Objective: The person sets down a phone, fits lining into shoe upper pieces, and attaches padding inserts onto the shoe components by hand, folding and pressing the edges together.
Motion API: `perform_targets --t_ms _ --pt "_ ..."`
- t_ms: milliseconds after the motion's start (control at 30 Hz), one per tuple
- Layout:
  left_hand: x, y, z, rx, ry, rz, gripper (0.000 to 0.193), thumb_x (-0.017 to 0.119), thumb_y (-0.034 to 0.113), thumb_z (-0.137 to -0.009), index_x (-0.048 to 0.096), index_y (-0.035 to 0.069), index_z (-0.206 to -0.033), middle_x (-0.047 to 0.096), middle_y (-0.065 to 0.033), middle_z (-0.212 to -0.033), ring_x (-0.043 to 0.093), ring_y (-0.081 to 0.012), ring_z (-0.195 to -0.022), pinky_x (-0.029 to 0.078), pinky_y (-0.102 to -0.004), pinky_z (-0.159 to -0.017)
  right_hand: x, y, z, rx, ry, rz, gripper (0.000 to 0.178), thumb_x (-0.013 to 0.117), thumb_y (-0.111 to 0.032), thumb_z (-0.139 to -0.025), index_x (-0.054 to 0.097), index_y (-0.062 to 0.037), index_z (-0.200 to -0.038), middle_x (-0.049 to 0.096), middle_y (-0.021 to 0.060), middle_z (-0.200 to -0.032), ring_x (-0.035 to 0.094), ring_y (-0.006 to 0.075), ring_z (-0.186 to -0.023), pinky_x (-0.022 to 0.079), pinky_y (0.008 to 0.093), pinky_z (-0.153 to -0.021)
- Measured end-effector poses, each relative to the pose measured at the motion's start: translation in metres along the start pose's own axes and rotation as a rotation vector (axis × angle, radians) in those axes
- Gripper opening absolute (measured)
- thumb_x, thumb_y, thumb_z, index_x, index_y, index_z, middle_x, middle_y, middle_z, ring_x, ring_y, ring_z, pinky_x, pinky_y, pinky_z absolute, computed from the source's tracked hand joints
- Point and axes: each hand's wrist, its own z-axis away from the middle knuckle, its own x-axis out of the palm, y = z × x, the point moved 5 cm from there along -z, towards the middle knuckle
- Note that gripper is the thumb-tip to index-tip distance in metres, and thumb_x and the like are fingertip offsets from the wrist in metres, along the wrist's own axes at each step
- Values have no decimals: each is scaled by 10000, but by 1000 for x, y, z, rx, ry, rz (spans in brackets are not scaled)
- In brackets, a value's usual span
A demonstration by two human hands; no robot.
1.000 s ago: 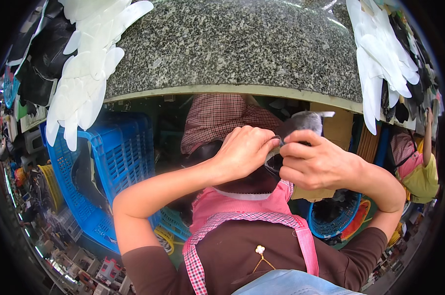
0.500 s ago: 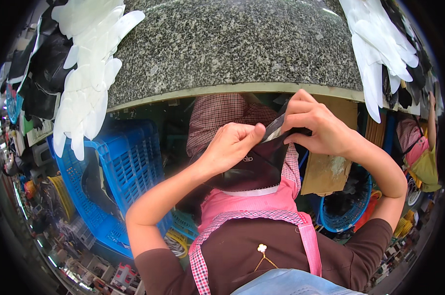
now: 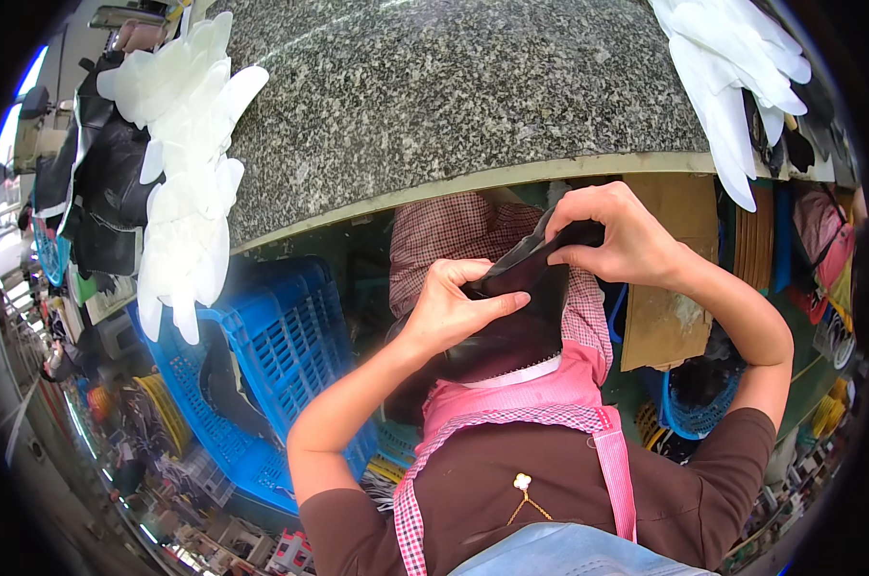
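Note:
A dark, glossy leather-like piece [image 3: 511, 331] with a toothed lower edge and a white strip hangs over my lap. My left hand [image 3: 454, 305] pinches its upper edge on the left, thumb lying along the front. Higher and to the right, my right hand [image 3: 619, 235] grips the same edge between thumb and curled fingers. Between the two hands the edge is drawn into a slanted line, with a greyish inner layer showing. The piece's far side is hidden.
A speckled granite table [image 3: 454, 96] spans the front. Layered white cut pieces overhang it at left [image 3: 190, 182] and right [image 3: 732, 72]. A blue crate [image 3: 281, 336] stands at my left; cardboard [image 3: 667, 317] and a blue basket [image 3: 699, 418] are at my right.
My left hand has turned, its thumb now lying across the front of the dark piece and covering the printed mark. My right hand keeps its grip. The view has shifted slightly.

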Motion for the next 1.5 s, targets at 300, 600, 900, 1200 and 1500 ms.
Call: perform_targets --t_ms 300,600,900,1200,1500 --pt "0 40 -16 -56 -21 -444 197 844 157 -764 771 17 -882 732 -64 -719 673 -67 -700 517 -265 -631 -14 -16 -5 -78 103 -30 222 782 -11 -715 684 19 -912 720 136 -856 706 258 -801 545 342 -711" --pt "-7 58 -19 151 114 -157 164 829 97 -828 773 -6 -943 713 35 -789 606 -22 -717 511 -202 -621 -35 -13 -7 62 236 -246 239 814 -8 -714 721 -4 -935 725 48 -871 664 91 -830 526 259 -725" --pt "-8 66 -11 286 111 -121 110 744 83 -900 738 -27 -906 667 -3 -758 577 -48 -706 463 -234 -646 -35 -31 -5 -14 240 -593 487 732 45 -819 551 25 -1271 679 73 -1087 651 110 -981 518 267 -895" --pt "-3 127 -8 564 36 -580 233 873 122 -740 707 -11 -835 663 -71 -740 608 -129 -638 458 -274 -589 -32 -61 -15 -194 318 -394 410 662 56 -863 609 -6 -1265 697 93 -1076 656 112 -1008 524 291 -909" --pt "-14 109 1 638 231 -360 138 802 70 -827 718 -26 -879 653 -35 -724 590 -95 -653 463 -249 -616 -32 -52 -42 -226 303 -614 327 557 -257 -1025 617 -22 -1244 672 38 -813 604 51 -794 478 240 -712"
